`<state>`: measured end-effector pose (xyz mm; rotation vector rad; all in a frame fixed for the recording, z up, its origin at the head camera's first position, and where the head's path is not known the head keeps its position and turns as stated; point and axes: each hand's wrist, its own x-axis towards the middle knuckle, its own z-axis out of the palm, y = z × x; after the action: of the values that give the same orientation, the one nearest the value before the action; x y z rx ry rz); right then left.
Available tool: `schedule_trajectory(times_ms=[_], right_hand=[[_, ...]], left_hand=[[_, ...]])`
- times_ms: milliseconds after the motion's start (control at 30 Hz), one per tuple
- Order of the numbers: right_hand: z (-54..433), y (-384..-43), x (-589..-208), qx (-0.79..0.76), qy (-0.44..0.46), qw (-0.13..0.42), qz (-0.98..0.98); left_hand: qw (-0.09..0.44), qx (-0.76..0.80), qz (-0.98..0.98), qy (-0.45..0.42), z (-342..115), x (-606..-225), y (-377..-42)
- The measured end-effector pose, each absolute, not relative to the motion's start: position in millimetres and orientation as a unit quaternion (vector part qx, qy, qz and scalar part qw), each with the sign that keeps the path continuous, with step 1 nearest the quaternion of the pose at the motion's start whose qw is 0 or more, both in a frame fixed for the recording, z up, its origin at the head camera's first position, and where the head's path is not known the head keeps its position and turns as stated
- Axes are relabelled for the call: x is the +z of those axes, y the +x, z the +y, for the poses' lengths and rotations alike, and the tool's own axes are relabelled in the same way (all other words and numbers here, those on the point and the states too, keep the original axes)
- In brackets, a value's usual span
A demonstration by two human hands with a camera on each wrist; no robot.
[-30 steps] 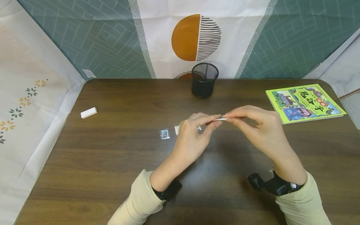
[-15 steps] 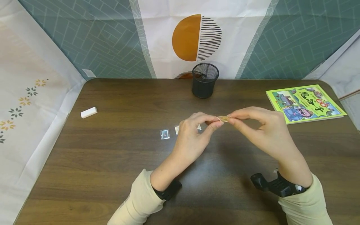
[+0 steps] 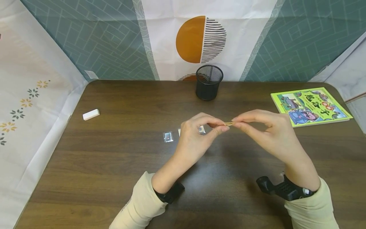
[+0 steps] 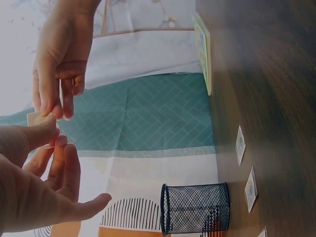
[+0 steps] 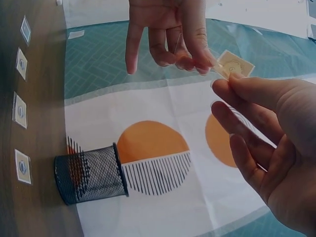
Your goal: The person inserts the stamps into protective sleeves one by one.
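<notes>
Both hands meet in the air above the table. My right hand [image 3: 268, 133] pinches a small pale-yellow stamp [image 5: 236, 65] with a printed figure between thumb and index finger. Against the stamp's near edge, my left hand [image 3: 194, 136] pinches a thin clear plastic sleeve [image 5: 217, 63]. How far the stamp lies inside the sleeve I cannot tell. In the head view the stamp is almost edge-on between the fingertips. Several small stamps in clear sleeves lie in a row on the table, such as a dark-bordered stamp [image 3: 168, 136]; my left hand partly hides others.
A black mesh pen holder [image 3: 208, 83] stands at the table's back edge. A green picture book [image 3: 311, 106] lies at the right. A white eraser-like block [image 3: 91, 114] sits at the far left of the brown table [image 3: 114, 175]. Patterned cloth hangs behind.
The held stamp has turned from a white edge to its tan face, and now to a thin line. My right hand has shifted slightly right; the left hand has barely moved.
</notes>
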<state>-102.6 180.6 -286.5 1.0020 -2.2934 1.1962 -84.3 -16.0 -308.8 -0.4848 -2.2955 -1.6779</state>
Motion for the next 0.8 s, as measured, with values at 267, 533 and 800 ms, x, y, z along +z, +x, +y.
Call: schedule_trajectory(times_ms=[267,533,800], right_hand=[[181.9,-100.8,-283.8,0.4,0.355,0.19,-0.823],[182.8,-98.8,-281.6,0.379,0.341,0.181,-0.841],[182.8,-98.7,-282.5,0.375,0.331,0.192,-0.844]], left_hand=[[0.136,-0.573,-0.792,-0.162,-16.0,-309.3,-84.1],[0.152,-0.564,-0.795,-0.164,-15.2,-310.4,-84.1],[0.164,-0.566,-0.79,-0.171,-14.5,-311.7,-85.3]])
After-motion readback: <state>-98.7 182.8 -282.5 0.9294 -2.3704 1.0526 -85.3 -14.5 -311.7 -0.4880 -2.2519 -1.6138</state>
